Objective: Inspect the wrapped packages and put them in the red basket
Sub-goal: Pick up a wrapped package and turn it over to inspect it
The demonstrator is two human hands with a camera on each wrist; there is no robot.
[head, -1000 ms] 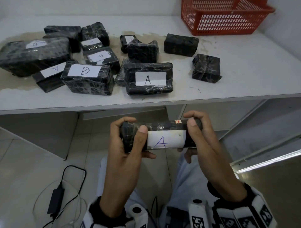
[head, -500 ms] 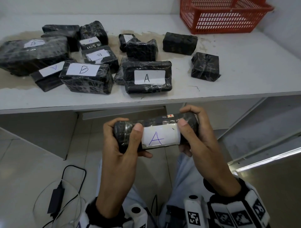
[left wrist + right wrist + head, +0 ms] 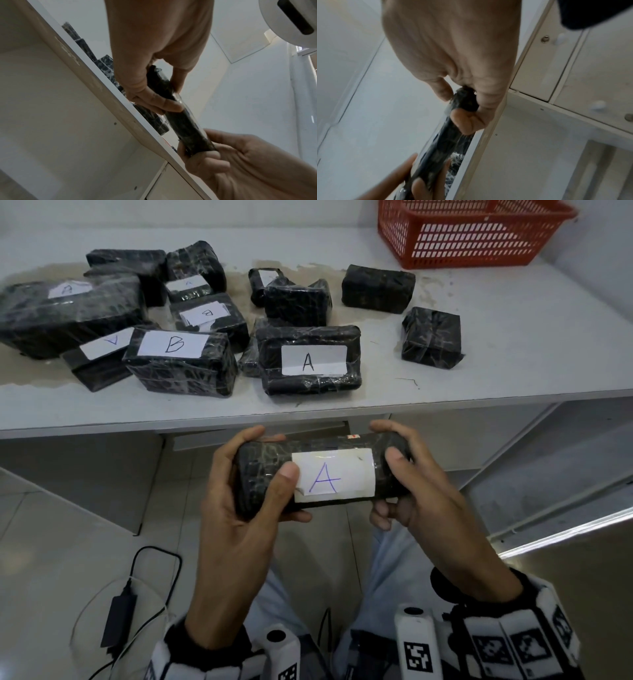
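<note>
Both hands hold a flat black wrapped package [image 3: 267, 470] with a white label marked A, level, in front of the table's edge. My left hand [image 3: 253, 477] grips its left end, thumb on top by the label. My right hand [image 3: 394, 463] grips the right end. The left wrist view shows the package [image 3: 185, 124] edge-on between the left hand [image 3: 154, 89] and the right hand [image 3: 202, 152]. In the right wrist view the right hand [image 3: 464, 106] curls round the package [image 3: 443, 136]. The red basket [image 3: 469, 234] stands at the table's far right, apart from both hands.
Several black wrapped packages lie on the white table [image 3: 513, 337], among them one marked A [image 3: 308, 359] and one marked B [image 3: 178, 361] near the front edge. A black power adapter [image 3: 118, 618] with its cable lies on the floor at lower left.
The package and both hands have come up a little toward the table's edge. The right thumb has slid off the label toward the right end. The grip holds.
</note>
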